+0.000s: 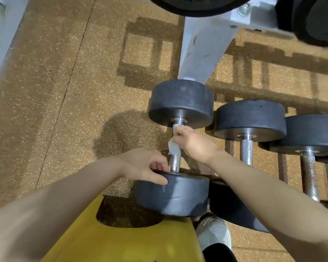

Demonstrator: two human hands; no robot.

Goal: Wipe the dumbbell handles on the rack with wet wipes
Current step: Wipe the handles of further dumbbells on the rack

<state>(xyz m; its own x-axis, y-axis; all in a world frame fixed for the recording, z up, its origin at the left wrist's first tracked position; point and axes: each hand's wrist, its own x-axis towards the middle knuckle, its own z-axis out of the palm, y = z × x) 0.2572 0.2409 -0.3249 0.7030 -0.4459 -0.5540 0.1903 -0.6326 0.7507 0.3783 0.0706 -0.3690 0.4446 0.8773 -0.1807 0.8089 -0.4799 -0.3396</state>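
Both forearms are bare, no sleeves or watch showing, plus a yellow top [133, 242] down low, a light grey sneaker [214, 235] and what looks like a black trouser leg [219, 253].

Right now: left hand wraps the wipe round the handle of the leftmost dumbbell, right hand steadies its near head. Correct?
Hands are swapped. In the head view the right hand wraps the wipe round the handle of the leftmost dumbbell, and the left hand steadies its near head.
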